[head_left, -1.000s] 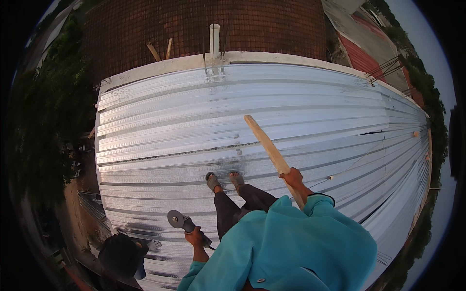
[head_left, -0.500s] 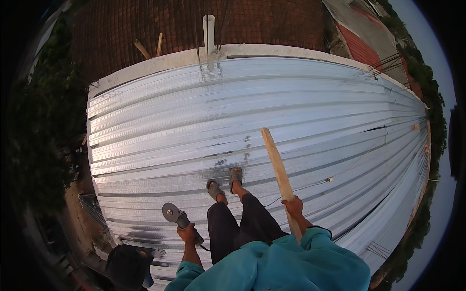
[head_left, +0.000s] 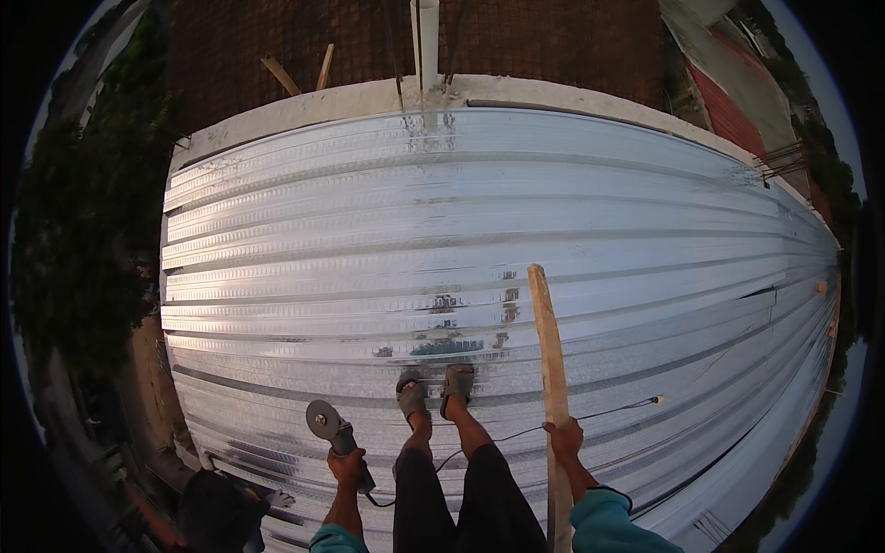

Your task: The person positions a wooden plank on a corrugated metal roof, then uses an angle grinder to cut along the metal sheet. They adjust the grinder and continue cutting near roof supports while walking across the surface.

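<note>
Left hand [head_left: 348,468]: at seven o'clock in the view, fingers wrapping around the body of an angle grinder [head_left: 343,441]; grip clamping on it. The grinder's round grey disc [head_left: 322,419] is pointing toward half past ten, well apart from the plank, and a dark cable [head_left: 590,415] is trailing from its rear.

Right hand [head_left: 564,438]: at five o'clock, clamping around a long, pale wooden plank [head_left: 549,359]. The plank is standing lengthwise in the view, its upper end pointing toward twelve, its lower end running out of the frame toward five.

Cable end: a small pale connector [head_left: 656,400] is lying at four o'clock, the cable passing behind the legs.

Footwear: two grey sandals [head_left: 457,385], at six o'clock, are resting on ribbed silver metal roofing [head_left: 369,212], with dark patches [head_left: 444,304] showing just ahead of them.

Second person [head_left: 219,511]: between seven and eight, wearing dark headgear; a pale gloved hand [head_left: 279,499] is reaching over the sheeting.

Surroundings: a white pipe [head_left: 426,46] is rising at twelve beside a concrete ledge [head_left: 572,95]; two wood pieces [head_left: 325,66] are leaning at eleven; a red roof [head_left: 724,106] is showing at two; dark trees [head_left: 74,230] are filling nine.
</note>
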Demonstrator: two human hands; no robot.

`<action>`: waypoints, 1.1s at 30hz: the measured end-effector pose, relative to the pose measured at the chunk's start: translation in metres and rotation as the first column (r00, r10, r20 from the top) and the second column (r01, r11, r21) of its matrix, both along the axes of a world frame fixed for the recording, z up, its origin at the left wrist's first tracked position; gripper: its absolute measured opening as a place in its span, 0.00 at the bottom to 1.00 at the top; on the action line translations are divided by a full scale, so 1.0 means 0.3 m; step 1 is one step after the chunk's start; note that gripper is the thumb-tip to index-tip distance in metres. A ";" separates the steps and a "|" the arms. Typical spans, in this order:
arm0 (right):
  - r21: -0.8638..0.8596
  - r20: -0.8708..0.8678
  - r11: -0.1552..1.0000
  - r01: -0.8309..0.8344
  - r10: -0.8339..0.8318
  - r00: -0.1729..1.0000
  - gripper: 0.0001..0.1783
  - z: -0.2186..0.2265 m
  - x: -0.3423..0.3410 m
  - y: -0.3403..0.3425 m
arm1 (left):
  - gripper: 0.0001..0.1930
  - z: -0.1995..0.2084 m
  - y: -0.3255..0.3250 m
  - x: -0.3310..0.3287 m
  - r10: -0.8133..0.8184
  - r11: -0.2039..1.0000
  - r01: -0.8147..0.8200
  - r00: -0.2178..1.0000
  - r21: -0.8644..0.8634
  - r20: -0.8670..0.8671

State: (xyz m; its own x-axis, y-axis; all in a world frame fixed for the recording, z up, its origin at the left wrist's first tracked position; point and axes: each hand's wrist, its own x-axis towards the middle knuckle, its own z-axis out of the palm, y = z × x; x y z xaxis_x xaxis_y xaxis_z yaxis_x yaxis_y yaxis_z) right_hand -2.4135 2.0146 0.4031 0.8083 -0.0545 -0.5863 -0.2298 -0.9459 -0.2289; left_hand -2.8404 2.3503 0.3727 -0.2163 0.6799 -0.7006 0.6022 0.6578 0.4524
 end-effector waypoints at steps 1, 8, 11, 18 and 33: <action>0.024 0.007 0.999 0.022 -0.022 1.000 0.34 -0.042 0.007 0.005 | 0.23 -0.060 0.003 0.014 -0.017 0.999 0.018 1.000 0.031 -0.014; 0.171 0.043 0.984 0.050 -0.058 0.997 0.33 -0.396 0.032 -0.007 | 0.19 -0.543 0.023 0.058 0.215 0.968 -0.204 0.975 0.144 -0.064; 0.185 0.057 0.979 0.080 -0.092 0.994 0.32 -0.511 0.028 0.013 | 0.19 -0.762 0.049 0.056 0.265 0.963 -0.254 0.955 0.093 -0.133; 0.188 0.051 0.976 0.110 -0.121 0.991 0.30 -0.657 0.015 0.003 | 0.17 -1.173 0.028 0.036 0.454 0.889 -0.441 0.885 0.126 -0.104; 0.228 0.075 0.973 0.031 -0.049 0.996 0.30 -0.681 0.039 -0.020 | 0.22 -1.481 0.029 -0.021 0.571 0.821 -0.562 0.814 0.104 -0.105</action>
